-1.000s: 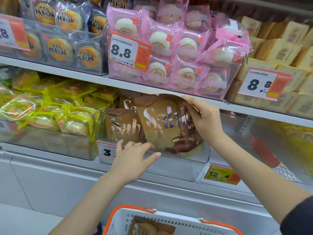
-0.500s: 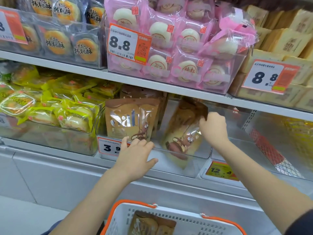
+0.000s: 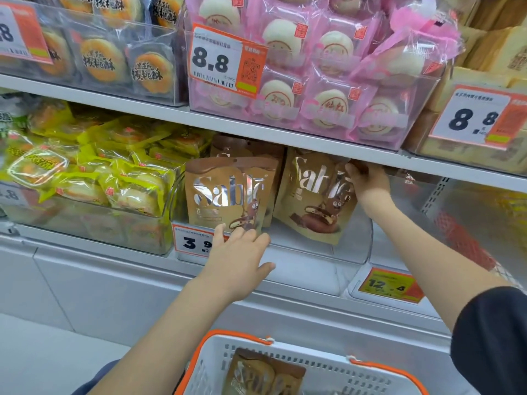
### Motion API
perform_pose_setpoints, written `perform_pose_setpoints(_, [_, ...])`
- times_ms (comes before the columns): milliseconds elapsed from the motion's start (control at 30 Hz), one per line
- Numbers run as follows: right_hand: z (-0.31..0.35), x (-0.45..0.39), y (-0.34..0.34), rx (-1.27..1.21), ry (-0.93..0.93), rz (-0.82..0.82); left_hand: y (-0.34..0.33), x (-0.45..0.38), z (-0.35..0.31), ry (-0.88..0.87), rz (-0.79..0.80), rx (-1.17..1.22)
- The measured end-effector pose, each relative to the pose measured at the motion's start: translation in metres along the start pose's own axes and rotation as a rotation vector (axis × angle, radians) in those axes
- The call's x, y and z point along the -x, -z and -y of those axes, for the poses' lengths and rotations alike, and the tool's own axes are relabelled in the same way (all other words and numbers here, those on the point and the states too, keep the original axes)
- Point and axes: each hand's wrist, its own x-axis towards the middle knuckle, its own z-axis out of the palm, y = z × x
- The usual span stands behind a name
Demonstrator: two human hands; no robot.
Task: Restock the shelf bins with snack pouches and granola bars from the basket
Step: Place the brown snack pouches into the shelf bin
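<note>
In the clear bin (image 3: 353, 246), right hand (image 3: 370, 185) pinching pouch (image 3: 310, 201) top, left hand (image 3: 239, 260) spread at front.

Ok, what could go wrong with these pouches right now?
1. The right pouch leans left, held only at its top corner by the right hand; let go, it may tip onto the left pouch.
2. The left hand rests at the bin front; a nudge might topple that pouch.
</note>
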Motion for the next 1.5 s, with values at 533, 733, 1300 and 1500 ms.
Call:
perform_pose_setpoints(533, [0.001, -0.011, 0.002, 0.313, 0.043, 0.208, 0.000, 0.002, -0.003, -0.012, -0.014, -0.088])
perform_pose_setpoints(733, [-0.005, -0.017, -0.003, 0.166, 0.035, 0.139, 0.001, 0.003, -0.002, -0.009, -0.013, -0.089])
perform_pose_setpoints(1300, [-0.021, 0.118, 0.054, 0.054, 0.376, -0.154, -0.030, 0.033, -0.015, -0.070, -0.294, 0.117])
perform_pose_setpoints(1500, [-0.111, 0.275, 0.009, 0.282, 0.560, 0.331, -0.090, 0.096, -0.025, 0.130, -0.097, 0.325])
